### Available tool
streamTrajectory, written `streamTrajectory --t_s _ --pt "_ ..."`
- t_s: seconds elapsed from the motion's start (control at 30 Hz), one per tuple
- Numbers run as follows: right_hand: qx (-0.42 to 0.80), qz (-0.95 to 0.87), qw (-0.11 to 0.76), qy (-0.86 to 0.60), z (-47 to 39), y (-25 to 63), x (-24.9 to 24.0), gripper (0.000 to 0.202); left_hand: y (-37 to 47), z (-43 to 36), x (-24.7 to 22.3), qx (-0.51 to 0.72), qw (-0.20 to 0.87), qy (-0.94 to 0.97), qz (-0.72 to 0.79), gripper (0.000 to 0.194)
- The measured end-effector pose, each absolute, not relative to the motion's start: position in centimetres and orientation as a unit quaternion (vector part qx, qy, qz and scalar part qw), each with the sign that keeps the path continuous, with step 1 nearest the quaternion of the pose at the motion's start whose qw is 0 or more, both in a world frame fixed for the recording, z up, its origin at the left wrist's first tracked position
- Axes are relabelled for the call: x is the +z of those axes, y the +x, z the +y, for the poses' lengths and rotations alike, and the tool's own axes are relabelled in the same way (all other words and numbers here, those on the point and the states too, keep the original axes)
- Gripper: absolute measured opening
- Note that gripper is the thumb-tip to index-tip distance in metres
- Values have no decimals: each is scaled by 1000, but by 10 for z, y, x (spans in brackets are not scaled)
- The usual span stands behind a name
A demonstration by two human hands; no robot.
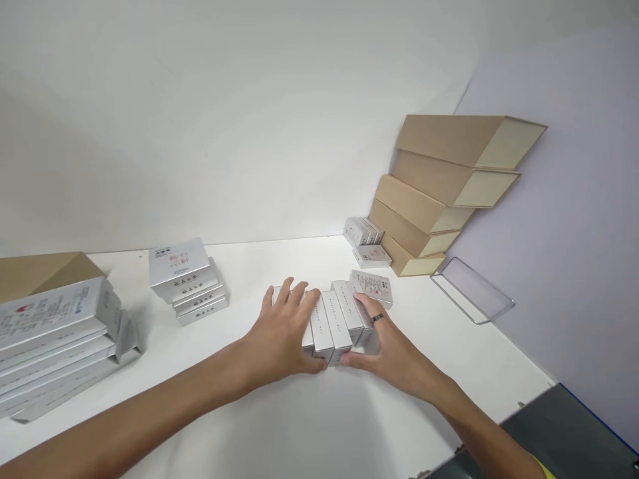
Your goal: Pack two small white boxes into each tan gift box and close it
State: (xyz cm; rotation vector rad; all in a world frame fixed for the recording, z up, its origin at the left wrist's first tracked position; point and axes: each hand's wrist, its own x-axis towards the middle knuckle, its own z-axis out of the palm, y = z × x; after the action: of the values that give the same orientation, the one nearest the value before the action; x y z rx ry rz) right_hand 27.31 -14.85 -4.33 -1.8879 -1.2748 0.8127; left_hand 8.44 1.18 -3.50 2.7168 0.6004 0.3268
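Several small silver-white boxes (331, 322) stand on edge side by side on the white table, between my two hands. My left hand (285, 327) spreads over the left end of the row, its fingers across the tops and its thumb at the near side; it hides some boxes. At the right end my right hand (382, 342), with a ring on one finger, grips the boxes between fingers and thumb. Just behind it a printed silver box (374, 287) lies flat.
Stacked silver boxes stand at the left (54, 332) and left of centre (182, 269). Tall brown boxes (444, 143) lean in a stack at the back right, beside small silver boxes (362, 231) and a wire frame (472, 291). A brown carton (44, 271) is far left.
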Motion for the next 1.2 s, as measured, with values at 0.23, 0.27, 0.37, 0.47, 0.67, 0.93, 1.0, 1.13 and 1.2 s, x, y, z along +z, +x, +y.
streamTrajectory --t_s 0.23,0.27,0.37,0.47,0.67,0.93,1.0,1.13,1.2 --pt "235 -491 399 -738 -149 359 -24 79 88 7 -33 125 168 947 244 72" --pt "225 -491 406 -737 -145 373 -25 78 88 8 -34 130 164 948 240 72" --pt "226 -493 385 -747 -128 395 -42 93 87 10 -37 137 153 952 229 72" --pt "216 -500 338 -768 -114 393 -65 104 88 10 -37 144 147 953 221 73" --pt "153 -486 286 -811 -158 408 -74 94 89 10 -34 147 159 953 214 67" --pt "-30 -462 387 -798 -189 399 -65 95 87 9 -37 177 163 948 209 65" --pt "-8 -470 433 -769 -177 371 -64 92 87 8 -37 182 163 946 212 65" --pt "50 -476 515 -711 -153 344 -52 49 89 9 -36 179 162 947 213 64" --pt "65 -448 530 -717 -145 353 -45 46 89 9 -35 180 164 947 212 63"
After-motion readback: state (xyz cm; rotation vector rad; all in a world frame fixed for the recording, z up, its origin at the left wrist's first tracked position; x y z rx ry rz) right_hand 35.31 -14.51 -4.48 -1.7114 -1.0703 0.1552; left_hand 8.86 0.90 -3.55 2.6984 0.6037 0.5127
